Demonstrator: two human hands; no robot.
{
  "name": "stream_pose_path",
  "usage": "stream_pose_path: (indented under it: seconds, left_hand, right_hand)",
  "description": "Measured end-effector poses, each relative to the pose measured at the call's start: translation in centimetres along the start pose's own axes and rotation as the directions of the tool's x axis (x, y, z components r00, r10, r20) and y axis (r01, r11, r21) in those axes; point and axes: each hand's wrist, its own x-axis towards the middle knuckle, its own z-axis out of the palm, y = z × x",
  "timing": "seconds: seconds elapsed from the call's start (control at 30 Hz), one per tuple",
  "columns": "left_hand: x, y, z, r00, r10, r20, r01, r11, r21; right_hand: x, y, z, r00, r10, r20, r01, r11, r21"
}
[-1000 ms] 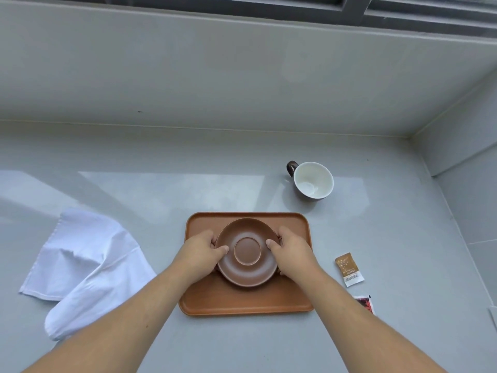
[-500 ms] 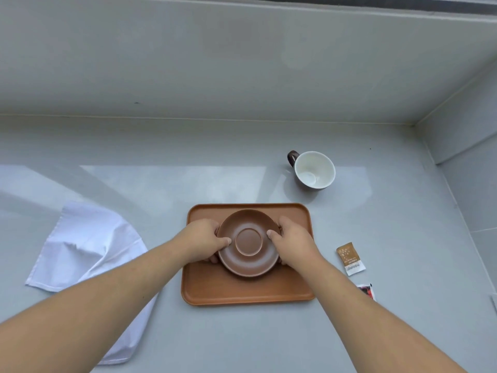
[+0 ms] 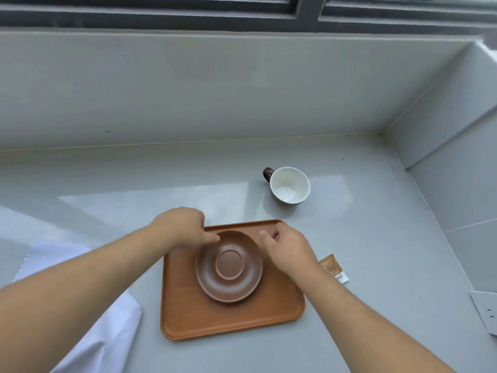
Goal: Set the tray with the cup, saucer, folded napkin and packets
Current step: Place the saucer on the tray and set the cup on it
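A brown saucer (image 3: 228,267) lies on the orange-brown tray (image 3: 215,319), toward its far half. My left hand (image 3: 183,227) hovers at the saucer's far left rim, fingers curled, a fingertip touching the rim. My right hand (image 3: 287,247) is just off the saucer's right rim, fingers loosely bent and holding nothing. A cup (image 3: 290,188) with a white inside and brown handle stands upright on the counter beyond the tray. A brown packet (image 3: 333,267) lies right of the tray. The white napkin (image 3: 88,332) lies crumpled at the left, partly under my left forearm.
The grey counter (image 3: 134,184) ends at a tiled wall behind and another wall on the right. A white socket plate (image 3: 486,310) sits at the right edge. A window frame runs along the top.
Both hands have let go of the saucer, which now rests on the tray, and have lifted toward its far rim. The view has shifted; the red packet is hidden.
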Motion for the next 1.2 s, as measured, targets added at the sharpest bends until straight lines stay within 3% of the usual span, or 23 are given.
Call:
stream_pose_path:
  seconds: [0.17, 0.33, 0.47, 0.83, 1.2]
  left_hand:
    - [3.1, 3.5, -5.0, 0.982, 0.098, -0.16, -0.123, 0.981, -0.151]
    - [6.9, 8.6, -5.9, 0.959, 0.196, -0.206, -0.241, 0.946, -0.219]
    - [9.3, 11.3, -5.0, 0.962, 0.172, -0.21, -0.242, 0.896, -0.374]
    - [10.5, 10.4, -5.2, 0.967, 0.127, -0.221, -0.231, 0.804, -0.548]
    - [-0.7, 1.9, 0.1, 0.991, 0.079, -0.109, -0.121, 0.874, -0.47]
  right_hand:
    - [3.2, 0.9, -4.6, 0.965, 0.256, -0.059, -0.209, 0.883, 0.42]
    - [6.3, 1.0, -7.3, 0.957, 0.288, 0.044, -0.265, 0.799, 0.54]
    - [7.5, 1.1, -7.5, 0.963, 0.262, 0.068, -0.258, 0.811, 0.525]
    - [8.0, 0.3, -7.1, 0.985, 0.167, 0.042, -0.168, 0.881, 0.442]
    - [1.2, -3.0, -3.5, 0.981, -0.063, 0.186, 0.033, 0.987, 0.159]
